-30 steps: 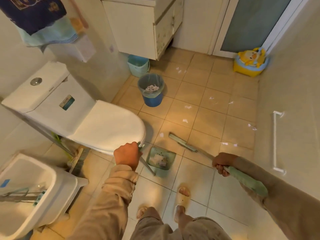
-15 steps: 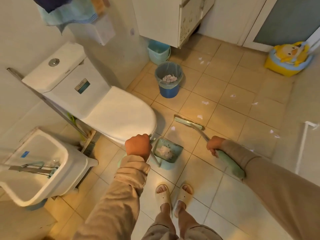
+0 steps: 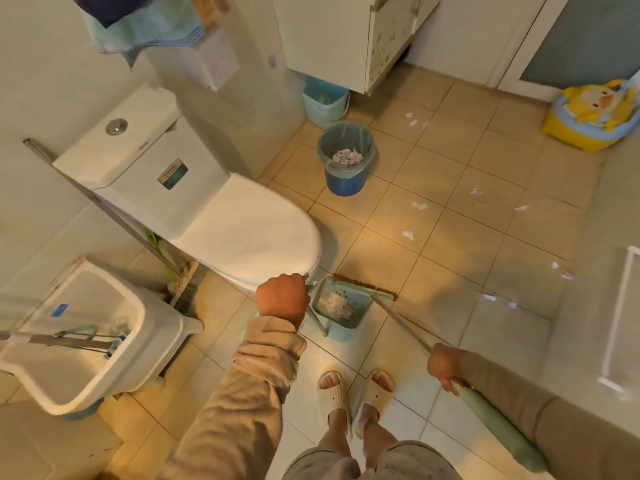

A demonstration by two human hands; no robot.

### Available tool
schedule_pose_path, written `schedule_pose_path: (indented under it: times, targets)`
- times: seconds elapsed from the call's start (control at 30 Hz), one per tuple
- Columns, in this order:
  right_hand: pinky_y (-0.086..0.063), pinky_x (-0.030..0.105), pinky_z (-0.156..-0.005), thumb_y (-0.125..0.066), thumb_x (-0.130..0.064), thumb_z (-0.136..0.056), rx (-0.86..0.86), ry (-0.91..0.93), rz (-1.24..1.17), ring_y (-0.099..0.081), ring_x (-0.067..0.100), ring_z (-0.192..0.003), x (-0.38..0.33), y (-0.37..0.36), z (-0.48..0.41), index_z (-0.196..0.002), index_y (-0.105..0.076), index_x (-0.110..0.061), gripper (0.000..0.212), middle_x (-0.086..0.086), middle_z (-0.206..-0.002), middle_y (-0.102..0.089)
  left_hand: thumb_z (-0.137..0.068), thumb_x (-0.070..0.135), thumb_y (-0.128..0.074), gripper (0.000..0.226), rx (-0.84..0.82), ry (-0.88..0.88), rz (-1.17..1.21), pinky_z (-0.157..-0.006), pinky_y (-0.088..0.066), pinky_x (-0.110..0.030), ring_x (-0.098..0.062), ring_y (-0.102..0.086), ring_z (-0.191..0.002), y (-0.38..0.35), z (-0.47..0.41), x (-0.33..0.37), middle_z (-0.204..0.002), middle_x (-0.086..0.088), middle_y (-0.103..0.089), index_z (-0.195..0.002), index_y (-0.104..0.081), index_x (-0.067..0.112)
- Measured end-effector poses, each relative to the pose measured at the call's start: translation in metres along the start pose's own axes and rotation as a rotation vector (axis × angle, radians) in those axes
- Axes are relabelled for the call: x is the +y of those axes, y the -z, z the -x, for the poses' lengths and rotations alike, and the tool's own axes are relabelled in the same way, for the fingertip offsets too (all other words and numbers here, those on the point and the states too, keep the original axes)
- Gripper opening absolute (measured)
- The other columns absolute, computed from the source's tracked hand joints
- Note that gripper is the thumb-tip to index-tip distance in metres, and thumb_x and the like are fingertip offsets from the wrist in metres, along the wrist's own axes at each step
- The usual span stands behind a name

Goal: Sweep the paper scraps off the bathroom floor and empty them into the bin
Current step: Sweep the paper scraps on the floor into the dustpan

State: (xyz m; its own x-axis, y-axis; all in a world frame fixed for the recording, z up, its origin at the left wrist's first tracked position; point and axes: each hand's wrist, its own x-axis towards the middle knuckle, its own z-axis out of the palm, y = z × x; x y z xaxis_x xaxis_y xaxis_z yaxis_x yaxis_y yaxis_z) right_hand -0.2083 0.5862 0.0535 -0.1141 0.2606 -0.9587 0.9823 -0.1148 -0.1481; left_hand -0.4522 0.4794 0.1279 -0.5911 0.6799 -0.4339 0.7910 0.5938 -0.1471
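Head view, dustpan (image 3: 341, 306) held beside left hand (image 3: 281, 299), broom (image 3: 365, 289) in right hand (image 3: 446, 368)

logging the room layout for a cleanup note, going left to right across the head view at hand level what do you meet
white basin → left hand → dustpan it holds, scraps inside → right hand gripping the broom
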Motion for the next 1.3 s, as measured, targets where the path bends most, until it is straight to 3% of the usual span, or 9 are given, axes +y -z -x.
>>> schedule_pose_path:
  times: [0.03, 0.1, 0.2, 0.33, 0.53, 0.8, 1.0, 1.3]
  targets:
    - [-0.036, 0.011, -0.028, -0.045, -0.004, -0.081, -0.012, -0.031, -0.035, -0.045, 0.001, -0.017, 0.01, 0.0, 0.007, -0.062, -0.042, -0.012, 0.021, 0.001, -0.035, -0.056, -0.095, 0.03, -0.051, 0.03, -0.003, -0.005, 0.006, -0.084, -0.051, -0.033, -0.029, -0.064, -0.107, 0.002, -0.002, -0.003, -0.115, -0.01, -0.067, -0.116, -0.061, 0.01]
    - [-0.033, 0.01, -0.029, -0.042, 0.0, -0.086, -0.033, -0.063, -0.147, -0.041, 0.005, -0.015, 0.029, 0.001, 0.015, -0.056, -0.037, -0.01, 0.032, -0.002, -0.021, -0.043, -0.095, 0.031, -0.051, 0.031, -0.006, -0.017, 0.006, -0.084, -0.051, -0.033, -0.029, -0.064, -0.107, 0.005, -0.003, -0.007, -0.115, -0.01, -0.067, -0.116, -0.061, 0.01]
    - [-0.026, 0.007, -0.032, -0.034, 0.004, -0.092, -0.117, -0.072, -0.439, -0.033, 0.005, -0.017, 0.041, 0.005, 0.034, -0.051, -0.032, -0.013, 0.044, -0.002, -0.025, -0.033, -0.094, 0.031, -0.052, 0.032, -0.013, -0.036, 0.013, -0.085, -0.051, -0.033, -0.029, -0.064, -0.106, 0.003, -0.003, -0.012, -0.115, -0.011, -0.066, -0.117, -0.06, 0.01]
    - [-0.024, 0.006, -0.03, -0.034, 0.005, -0.092, -0.077, -0.054, -0.565, -0.03, 0.005, -0.018, 0.051, 0.0, 0.054, -0.053, -0.032, -0.014, 0.044, -0.002, -0.03, -0.032, -0.093, 0.036, -0.052, 0.033, 0.032, -0.095, 0.004, -0.084, -0.051, -0.033, -0.028, -0.064, -0.105, 0.0, -0.003, -0.017, -0.114, -0.009, -0.066, -0.115, -0.059, 0.013]
    - [-0.026, 0.009, -0.033, -0.038, 0.006, -0.089, 0.083, -0.105, -0.519, -0.033, 0.005, -0.018, 0.025, -0.005, 0.059, -0.058, -0.035, -0.011, 0.035, -0.002, -0.025, -0.033, -0.093, 0.036, -0.052, 0.033, 0.024, -0.136, -0.011, -0.085, -0.05, -0.031, -0.027, -0.064, -0.107, 0.01, -0.019, -0.017, -0.116, -0.007, -0.066, -0.117, -0.059, 0.014]
    - [-0.026, 0.006, -0.031, -0.036, 0.004, -0.09, 0.127, -0.123, -0.591, -0.031, 0.006, -0.015, 0.005, 0.013, 0.043, -0.061, -0.036, -0.008, 0.032, -0.001, -0.021, -0.032, -0.093, 0.041, -0.051, 0.034, 0.078, -0.249, -0.101, -0.083, -0.051, -0.032, -0.027, -0.064, -0.105, 0.021, -0.037, -0.016, -0.113, -0.007, -0.068, -0.113, -0.06, 0.015]
    - [-0.029, 0.007, -0.031, -0.041, 0.003, -0.09, 0.229, -0.113, -0.588, -0.034, 0.006, -0.015, 0.012, 0.069, 0.038, -0.063, -0.04, -0.007, 0.029, 0.0, -0.024, -0.035, -0.093, 0.04, -0.051, 0.032, 0.119, -0.292, -0.12, -0.081, -0.051, -0.031, -0.027, -0.065, -0.101, 0.046, -0.066, 0.019, -0.11, -0.007, -0.069, -0.11, -0.061, 0.015]
    - [-0.03, 0.014, -0.033, -0.038, 0.003, -0.092, 0.25, -0.09, -0.461, -0.038, 0.012, -0.027, 0.015, 0.184, 0.016, -0.061, -0.04, -0.004, 0.032, 0.005, -0.03, -0.038, -0.091, 0.046, -0.052, 0.04, 0.12, -0.214, -0.077, -0.081, -0.051, -0.031, -0.026, -0.066, -0.101, 0.079, -0.12, 0.091, -0.11, -0.008, -0.069, -0.111, -0.061, 0.013]
